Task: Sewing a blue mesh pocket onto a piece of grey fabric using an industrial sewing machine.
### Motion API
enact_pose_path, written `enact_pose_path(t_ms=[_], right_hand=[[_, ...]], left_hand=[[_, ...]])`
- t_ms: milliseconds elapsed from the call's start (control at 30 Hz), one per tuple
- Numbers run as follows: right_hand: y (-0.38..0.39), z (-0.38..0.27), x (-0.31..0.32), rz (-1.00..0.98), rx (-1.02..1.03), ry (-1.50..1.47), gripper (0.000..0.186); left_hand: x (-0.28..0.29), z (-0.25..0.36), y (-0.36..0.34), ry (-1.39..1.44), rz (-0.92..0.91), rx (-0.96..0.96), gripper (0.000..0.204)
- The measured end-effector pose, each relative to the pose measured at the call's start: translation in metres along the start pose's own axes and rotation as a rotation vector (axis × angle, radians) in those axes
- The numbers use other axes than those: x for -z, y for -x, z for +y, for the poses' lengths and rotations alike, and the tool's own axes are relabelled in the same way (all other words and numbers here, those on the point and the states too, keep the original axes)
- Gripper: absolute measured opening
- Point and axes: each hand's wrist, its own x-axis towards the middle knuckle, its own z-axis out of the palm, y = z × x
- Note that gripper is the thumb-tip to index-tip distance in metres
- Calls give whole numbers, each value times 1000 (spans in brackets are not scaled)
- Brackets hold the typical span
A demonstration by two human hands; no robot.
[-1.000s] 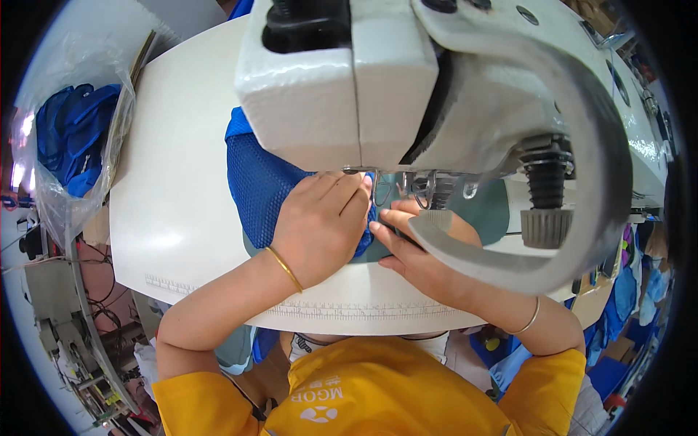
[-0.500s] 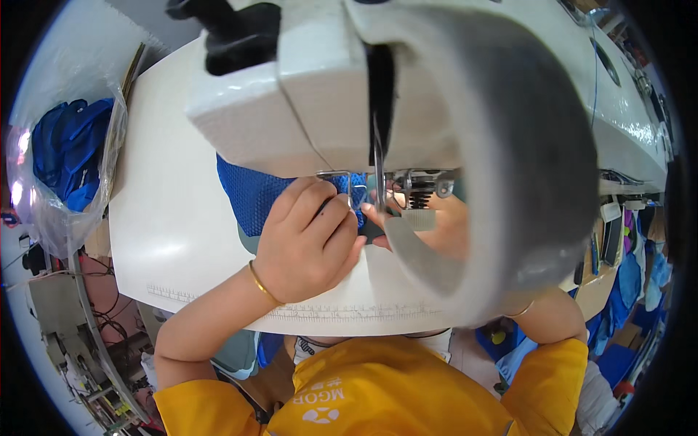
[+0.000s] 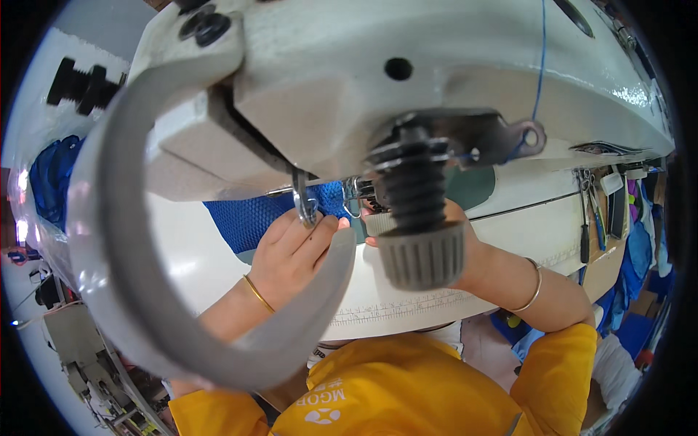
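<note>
Blue mesh fabric (image 3: pixel 243 221) lies under the head of a white sewing machine (image 3: pixel 313 109), on the pale machine table. My left hand (image 3: pixel 283 251), with a gold bangle, is closed on the fabric just left of the presser foot (image 3: pixel 352 196), its fingers bent and pressed together. From the right my right hand (image 3: pixel 465 240), with a silver-coloured bangle, reaches in towards the foot. A grey ribbed knob with a black spring (image 3: pixel 422 254) hides most of its fingers; only some fingertips show beside the needle area. A curved grey guard (image 3: pixel 116 218) blocks part of my left forearm.
A printed ruler scale (image 3: pixel 392 312) runs along the table's near edge. Scissors and other hand tools (image 3: pixel 590 211) lie at the right end. A clear plastic bag with blue fabric (image 3: pixel 54 182) stands at the left. Blue thread (image 3: pixel 540 65) runs down the machine.
My viewpoint has shifted, so the guard now appears at the left and the knob looms large. My left hand stays on the fabric; more of my right forearm shows.
</note>
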Motion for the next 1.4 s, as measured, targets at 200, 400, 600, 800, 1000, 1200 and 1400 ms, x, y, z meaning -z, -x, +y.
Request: enact_pose_path(t_ms=[200, 400, 600, 800, 1000, 1200, 1400], right_hand=[[-7, 0, 12, -19, 142, 102, 34], [-1, -5, 3, -26, 59, 173, 32], [-8, -8, 8, -149, 73, 225, 19], [-16, -5, 12, -363, -62, 409, 28], [-8, 11, 1, -334, -125, 328, 36], [-19, 12, 7, -163, -104, 231, 40], [-16, 13, 4, -143, -84, 232, 44]], left_hand=[[0, 2, -1, 19, 11, 30, 38], [4, -4, 3, 45, -31, -47, 33], [-15, 0, 8, 291, 166, 104, 24], [0, -20, -8, 195, 146, 21, 25], [-5, -30, -6, 192, 79, 28, 25], [-8, -31, -8, 135, 86, 47, 25], [-9, -34, -11, 66, 121, 54, 25]])
